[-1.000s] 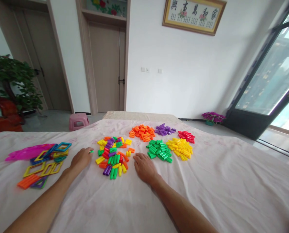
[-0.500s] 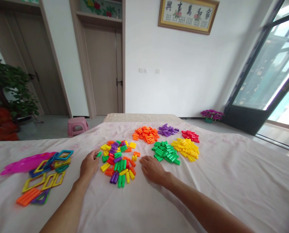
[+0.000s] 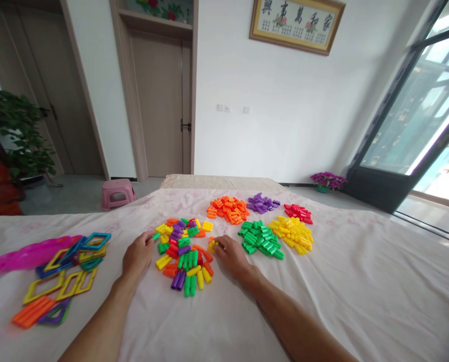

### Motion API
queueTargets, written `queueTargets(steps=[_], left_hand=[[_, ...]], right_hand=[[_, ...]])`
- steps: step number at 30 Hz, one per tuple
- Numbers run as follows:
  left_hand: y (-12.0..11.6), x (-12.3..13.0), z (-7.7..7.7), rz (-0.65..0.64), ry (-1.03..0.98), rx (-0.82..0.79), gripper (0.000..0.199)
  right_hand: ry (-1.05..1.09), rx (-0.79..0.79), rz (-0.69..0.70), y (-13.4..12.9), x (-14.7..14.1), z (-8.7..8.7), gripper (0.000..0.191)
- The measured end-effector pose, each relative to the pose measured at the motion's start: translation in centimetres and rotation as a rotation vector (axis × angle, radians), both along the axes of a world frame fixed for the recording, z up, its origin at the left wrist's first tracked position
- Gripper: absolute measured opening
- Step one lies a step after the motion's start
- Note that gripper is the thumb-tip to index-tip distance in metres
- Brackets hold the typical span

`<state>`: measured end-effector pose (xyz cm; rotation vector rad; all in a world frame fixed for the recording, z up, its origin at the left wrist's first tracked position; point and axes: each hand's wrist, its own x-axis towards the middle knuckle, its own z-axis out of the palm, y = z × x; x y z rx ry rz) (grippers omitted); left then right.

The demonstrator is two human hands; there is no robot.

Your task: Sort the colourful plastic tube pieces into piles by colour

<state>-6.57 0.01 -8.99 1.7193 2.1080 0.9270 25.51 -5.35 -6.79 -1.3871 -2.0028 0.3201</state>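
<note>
A mixed heap of plastic tube blocks (image 3: 184, 250) in green, yellow, orange, red and purple lies between my hands. At its left edge, my left hand (image 3: 138, 253) pinches a green tube block (image 3: 156, 236). My right hand (image 3: 230, 254) is at the heap's right edge, its fingers closed on a yellow tube block (image 3: 211, 245). Right of that hand is a pile of green blocks (image 3: 261, 239), with yellow blocks (image 3: 292, 234) beside it. Behind them lie piles of orange blocks (image 3: 228, 209), purple blocks (image 3: 262, 202) and red blocks (image 3: 298, 213).
On the left of the cloth-covered table (image 3: 315, 301) lie magnetic frame tiles (image 3: 47, 286), joined orange tubes (image 3: 33, 311) and a bright pink item (image 3: 35, 252). A pink stool (image 3: 118, 194) stands on the floor beyond. Purple flowers (image 3: 328, 180) are near the glass door.
My right hand has moved slightly left, and its fingers have closed on a yellow tube block at the heap's edge. My left hand still holds the green one. The view has shifted slightly.
</note>
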Motion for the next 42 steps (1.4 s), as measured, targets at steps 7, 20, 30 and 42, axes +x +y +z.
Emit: queueTargets(steps=[7, 20, 30, 42], left_hand=[[0.1, 0.0, -0.1, 0.012, 0.085, -0.025, 0.047], [0.0, 0.1, 0.1, 0.014, 0.048, -0.031, 0.043], [-0.1, 0.2, 0.2, -0.013, 0.060, -0.033, 0.037], [0.0, 0.3, 0.4, 0.031, 0.125, -0.079, 0.046]], right_hand=[[0.112, -0.041, -0.049, 0.3, 0.9, -0.1, 0.033], [-0.226, 0.007, -0.132, -1.0, -0.1, 0.4, 0.035], [-0.128, 0.006, -0.087, -0.6, 0.6, 0.0, 0.037], [0.017, -0.035, -0.115, 0.0, 1.1, -0.6, 0.035]])
